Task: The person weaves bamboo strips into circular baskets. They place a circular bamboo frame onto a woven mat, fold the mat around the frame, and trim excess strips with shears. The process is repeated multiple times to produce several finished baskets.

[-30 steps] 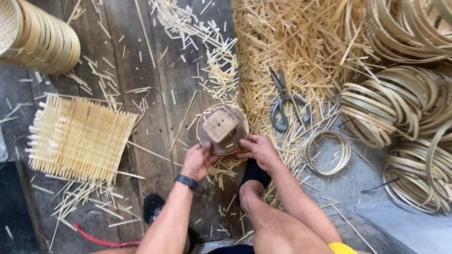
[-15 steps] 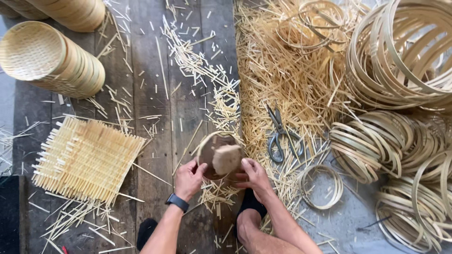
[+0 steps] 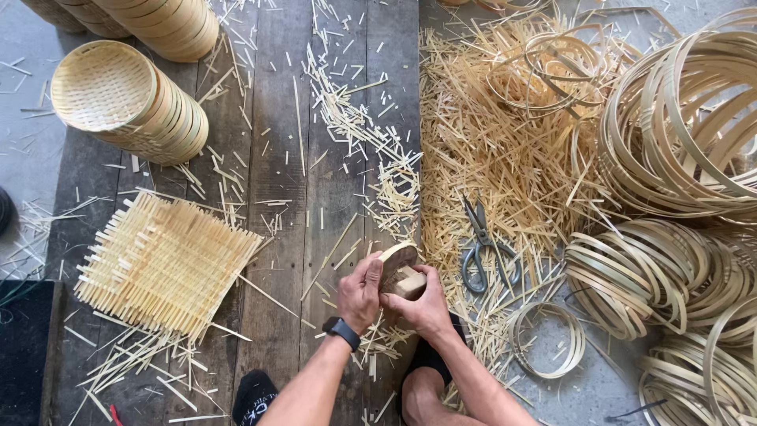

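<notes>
On the plank floor (image 3: 276,158), left hand (image 3: 361,293) and right hand (image 3: 430,308) grip the wooden mould (image 3: 398,272), clamped near the scissors (image 3: 485,248).

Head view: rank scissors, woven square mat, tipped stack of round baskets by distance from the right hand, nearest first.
From the right hand:
1. Scissors, just right of it on the straw pile.
2. Woven square mat, to the left, past the left hand.
3. Tipped basket stack, far upper left.
</notes>
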